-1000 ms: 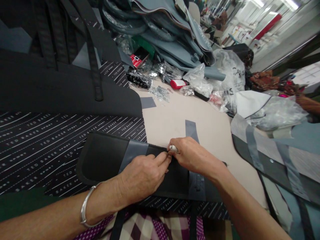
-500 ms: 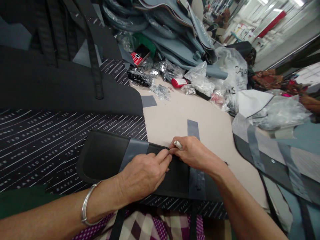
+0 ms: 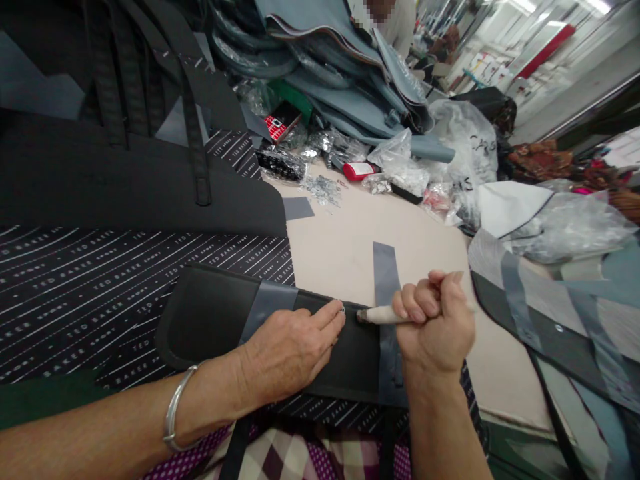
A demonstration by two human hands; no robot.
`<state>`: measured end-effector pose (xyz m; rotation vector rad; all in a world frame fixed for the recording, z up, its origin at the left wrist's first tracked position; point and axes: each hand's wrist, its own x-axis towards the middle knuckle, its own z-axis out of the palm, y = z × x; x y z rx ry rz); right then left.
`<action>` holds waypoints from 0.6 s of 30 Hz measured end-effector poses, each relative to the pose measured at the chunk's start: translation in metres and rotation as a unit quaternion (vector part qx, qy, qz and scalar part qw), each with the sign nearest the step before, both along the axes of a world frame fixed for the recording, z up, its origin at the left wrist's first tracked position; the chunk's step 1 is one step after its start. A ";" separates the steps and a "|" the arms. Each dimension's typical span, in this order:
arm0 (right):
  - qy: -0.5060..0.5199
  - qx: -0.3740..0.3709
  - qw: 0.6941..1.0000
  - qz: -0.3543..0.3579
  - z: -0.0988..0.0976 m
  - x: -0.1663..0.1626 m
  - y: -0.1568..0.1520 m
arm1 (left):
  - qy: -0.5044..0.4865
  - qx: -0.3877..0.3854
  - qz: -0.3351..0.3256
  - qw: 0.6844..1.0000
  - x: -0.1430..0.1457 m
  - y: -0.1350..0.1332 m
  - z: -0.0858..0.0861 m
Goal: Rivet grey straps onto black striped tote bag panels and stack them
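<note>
My left hand (image 3: 293, 347) lies on a black bag panel (image 3: 210, 313) crossed by a grey strap (image 3: 267, 303). Its thumb and forefinger pinch a small metal ring (image 3: 343, 309) at the panel's top edge. My right hand (image 3: 435, 323) is a fist wrapped round a white-handled tool (image 3: 383, 315). The tool lies level, its dark tip pointing left at the ring, a little apart from it. A second grey strap (image 3: 386, 273) runs under that fist across the beige table (image 3: 340, 247).
Black lining printed with white lettering (image 3: 100, 280) and black panels with handles (image 3: 125, 167) cover the left. Grey bag parts (image 3: 340, 80), plastic packets (image 3: 400, 167), loose metal fittings (image 3: 323, 187) and a red-capped bottle (image 3: 357, 170) crowd the back. More strapped panels (image 3: 550, 313) lie at right.
My right hand has drawn back to the right from the pinch point, closed into a fist and turned the tool level with its tip toward the ring. My left hand stayed put.
</note>
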<state>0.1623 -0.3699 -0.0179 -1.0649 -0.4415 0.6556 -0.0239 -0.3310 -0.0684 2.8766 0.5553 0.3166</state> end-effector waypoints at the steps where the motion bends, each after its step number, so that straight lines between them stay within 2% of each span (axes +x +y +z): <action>1: 0.041 0.015 0.999 -0.004 -0.005 0.001 0.001 | 0.002 0.002 -0.001 1.000 0.000 0.000 0.000; 4: 0.129 0.040 0.991 -0.007 -0.018 0.008 0.004 | -0.003 0.009 -0.006 1.000 0.001 -0.001 0.000; 8: 0.171 0.058 0.984 -0.003 -0.029 0.013 0.006 | -0.018 0.010 -0.005 1.000 -0.001 -0.002 -0.002; 13: 0.174 0.065 0.983 0.007 -0.034 0.011 0.006 | -0.026 0.005 -0.002 1.000 -0.002 -0.001 -0.003; 18: 0.119 0.076 0.989 0.035 -0.030 0.002 0.005 | -0.039 0.000 -0.006 0.999 -0.002 -0.001 -0.006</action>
